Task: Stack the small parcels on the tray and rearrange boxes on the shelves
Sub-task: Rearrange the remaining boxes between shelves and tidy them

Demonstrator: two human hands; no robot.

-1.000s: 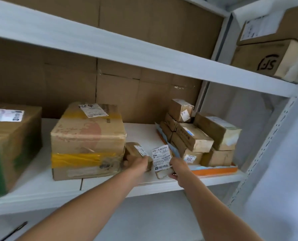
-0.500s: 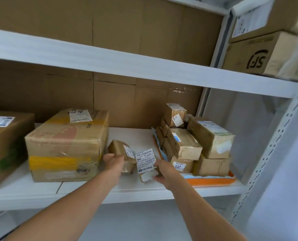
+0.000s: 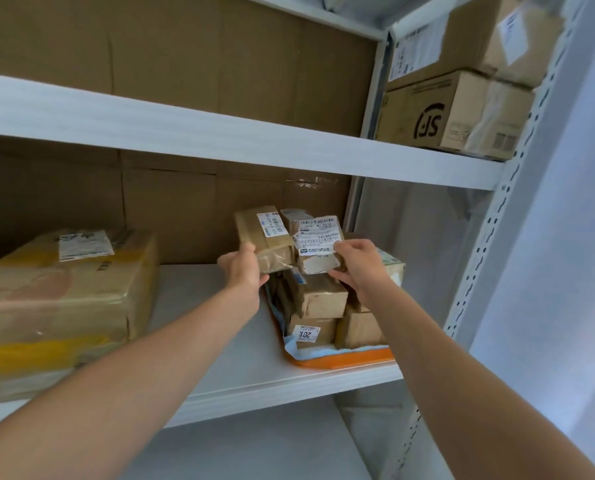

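the left hand [image 3: 244, 271] grips a small brown parcel [image 3: 265, 237] by its near end, fingers curled under it and thumb against its side, holding it tilted in the air over the far left corner of the orange tray [image 3: 344, 362]. just at that parcel's 3 o'clock, the right hand [image 3: 355, 268] pinches a second small parcel [image 3: 317, 245] with a large white label, thumb on the label's right edge and fingers curled beneath. i cannot tell whether the two parcels touch. both are at 12 o'clock of the stack of parcels [image 3: 318, 296] that fills the tray, and whether either one rests on the stack is unclear. the tray, lined with pale blue paper [image 3: 327, 353], sits at the right end of the white middle shelf [image 3: 220, 341]. at 9 o'clock of the tray and well apart from it, a large box [image 3: 64, 299] bound with yellow tape stands on the same shelf. at 1 o'clock in the view, on the upper shelf [image 3: 220, 136], a box printed "sf" [image 3: 455, 112] carries another labelled box [image 3: 479, 36]. a perforated white upright [image 3: 490, 237] runs down at 3 o'clock.
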